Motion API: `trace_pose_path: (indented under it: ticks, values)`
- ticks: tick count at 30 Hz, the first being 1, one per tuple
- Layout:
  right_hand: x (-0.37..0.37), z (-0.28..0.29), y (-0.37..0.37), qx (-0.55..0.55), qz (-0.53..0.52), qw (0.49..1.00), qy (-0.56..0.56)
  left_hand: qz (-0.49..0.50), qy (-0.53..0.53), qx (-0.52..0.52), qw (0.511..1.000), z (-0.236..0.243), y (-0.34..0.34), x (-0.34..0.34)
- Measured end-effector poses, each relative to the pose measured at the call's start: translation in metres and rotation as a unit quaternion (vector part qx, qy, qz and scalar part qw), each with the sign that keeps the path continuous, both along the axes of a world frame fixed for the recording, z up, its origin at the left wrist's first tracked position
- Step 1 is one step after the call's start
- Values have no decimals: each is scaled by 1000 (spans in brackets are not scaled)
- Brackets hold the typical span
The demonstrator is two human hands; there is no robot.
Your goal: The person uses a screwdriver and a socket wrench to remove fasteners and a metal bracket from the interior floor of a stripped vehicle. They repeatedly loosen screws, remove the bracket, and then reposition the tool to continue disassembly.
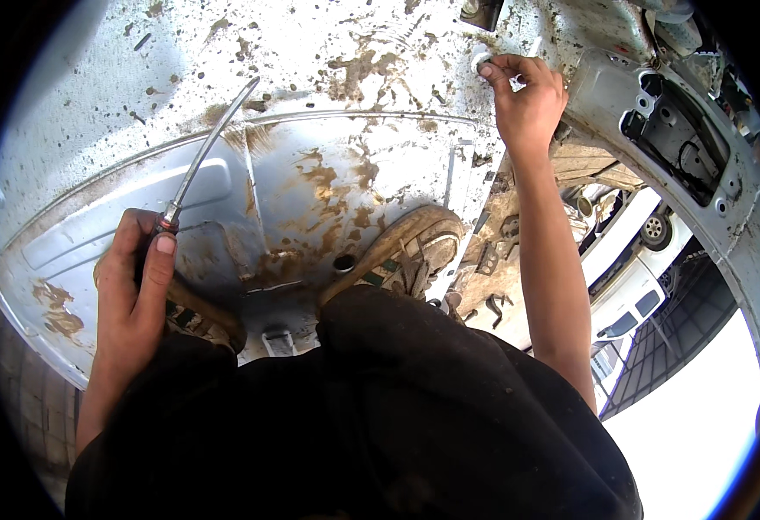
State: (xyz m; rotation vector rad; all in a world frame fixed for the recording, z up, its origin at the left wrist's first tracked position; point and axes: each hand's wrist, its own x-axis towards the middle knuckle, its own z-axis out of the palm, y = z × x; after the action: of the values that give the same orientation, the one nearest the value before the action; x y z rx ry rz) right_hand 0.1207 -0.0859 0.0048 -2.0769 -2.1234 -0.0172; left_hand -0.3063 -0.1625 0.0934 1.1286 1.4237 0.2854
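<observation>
My left hand (pixel 140 282) is closed around the handle of a screwdriver (pixel 211 143). Its long metal shaft points up and to the right, and the tip looks slightly bent. Up at the right, my right hand (pixel 529 102) pinches a small round piece (pixel 481 62) between thumb and fingers. That piece is whitish and dark, at the surface of the pale metal floor panel (pixel 215 48); whether it is fixed there I cannot tell. Brown dirt and dark specks cover much of the panel.
My worn shoes (pixel 410 251) stand on the lower metal, beside a round hole (pixel 343 262). To the right rises a pale body frame with a cut-out opening (pixel 679 139). Beyond the edge, loose metal parts (pixel 497 305) lie on the ground, and a white vehicle (pixel 631 308) stands farther off.
</observation>
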Motion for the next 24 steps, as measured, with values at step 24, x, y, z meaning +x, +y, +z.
trace_pose_path:
  ticks: [24]
  values:
    - [-3, -20, -5, 75, 42, 994, -65, 52, -20, -50, 997, 4, 4, 9]
